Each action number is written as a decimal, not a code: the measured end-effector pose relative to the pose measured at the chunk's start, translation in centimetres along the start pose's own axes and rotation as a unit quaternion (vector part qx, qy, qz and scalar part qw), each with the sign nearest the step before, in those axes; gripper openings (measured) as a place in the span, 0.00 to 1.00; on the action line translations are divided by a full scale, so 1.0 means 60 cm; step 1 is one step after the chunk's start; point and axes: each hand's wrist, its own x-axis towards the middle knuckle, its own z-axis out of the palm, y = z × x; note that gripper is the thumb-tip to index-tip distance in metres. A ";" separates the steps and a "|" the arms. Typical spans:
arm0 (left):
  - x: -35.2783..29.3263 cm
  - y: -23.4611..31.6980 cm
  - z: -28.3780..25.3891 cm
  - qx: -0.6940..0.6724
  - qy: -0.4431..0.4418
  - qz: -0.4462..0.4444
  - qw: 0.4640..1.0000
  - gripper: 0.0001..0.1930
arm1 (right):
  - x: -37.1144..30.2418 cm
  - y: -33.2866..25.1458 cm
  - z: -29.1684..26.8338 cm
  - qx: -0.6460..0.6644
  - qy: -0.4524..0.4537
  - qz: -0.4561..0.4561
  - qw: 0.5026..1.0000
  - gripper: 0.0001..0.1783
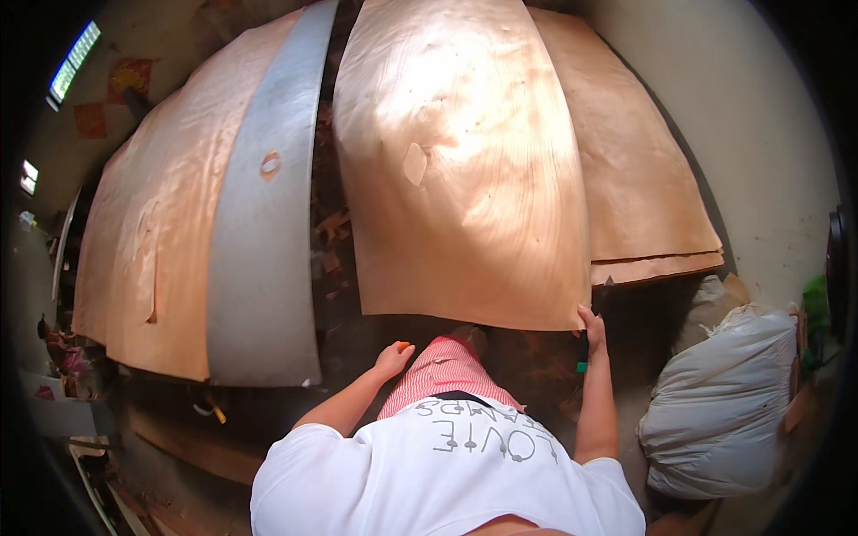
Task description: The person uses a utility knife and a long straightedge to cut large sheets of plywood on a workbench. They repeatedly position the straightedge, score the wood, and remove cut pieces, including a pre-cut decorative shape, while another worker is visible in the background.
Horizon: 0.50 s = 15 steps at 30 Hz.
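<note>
Two bare hands, head view: both reach forward from a white shirt point(384, 473), to either side of a red-striped garment point(438, 371).
Right hand point(590, 329): closed on the near right corner of the middle wood sheet point(474, 241), thumb on top; a slim dark tool, its pointed tip point(609, 281) up and a green end point(582, 366) down, shows at the same hand.
Left hand point(393, 358): off the sheet, just short of its near edge, with orange at the fingertips; whether it grips anything, I cannot tell.
Middle wood sheet: straight ahead of the person, pale and glossy, with a lighter diamond-shaped patch point(415, 164) left of its middle.
Right-hand sheets point(639, 170): beside the middle one, which covers their left edge in this view; two near edges show.
Grey board point(264, 241): left of a dark gap, carrying a small tan ring-shaped mark or scrap point(270, 164).
Left-hand sheet point(170, 241): along the grey board's left side, with a torn strip on its surface.
White sack point(724, 406): bulging, on the right near the wall point(715, 98).
</note>
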 end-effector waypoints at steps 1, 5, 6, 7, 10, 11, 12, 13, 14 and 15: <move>0.050 0.019 0.032 -0.009 0.005 -0.031 0.999 0.24 | 0.031 -0.018 -0.035 -0.027 0.031 0.005 0.999 0.10; 0.297 0.174 0.170 -0.054 0.063 -0.108 0.991 0.26 | 0.217 -0.116 -0.206 -0.078 0.086 -0.014 0.993 0.08; 0.342 0.210 0.198 -0.046 0.087 -0.108 0.989 0.26 | 0.256 -0.123 -0.265 -0.057 0.065 -0.014 0.996 0.07; 0.401 0.215 0.225 -0.085 0.077 -0.165 0.980 0.28 | 0.291 -0.169 -0.270 -0.072 0.063 -0.015 0.995 0.07; 0.526 0.311 0.302 -0.064 0.102 -0.222 0.968 0.31 | 0.384 -0.268 -0.363 -0.095 0.066 -0.022 0.993 0.05; 0.564 0.362 0.336 -0.083 0.089 -0.221 0.968 0.34 | 0.413 -0.293 -0.411 -0.100 0.070 -0.027 0.992 0.05; 0.587 0.419 0.372 -0.146 0.084 -0.268 0.949 0.35 | 0.440 -0.324 -0.449 -0.100 0.077 -0.026 0.992 0.05; 0.595 0.501 0.396 -0.202 0.080 -0.314 0.924 0.36 | 0.461 -0.352 -0.484 -0.094 0.086 -0.026 0.992 0.06; 0.600 0.576 0.413 -0.254 0.078 -0.357 0.896 0.37 | 0.474 -0.376 -0.518 -0.085 0.094 -0.026 0.992 0.06; 0.612 0.617 0.434 -0.296 0.064 -0.367 0.879 0.40 | 0.488 -0.393 -0.558 -0.079 0.085 -0.010 0.993 0.08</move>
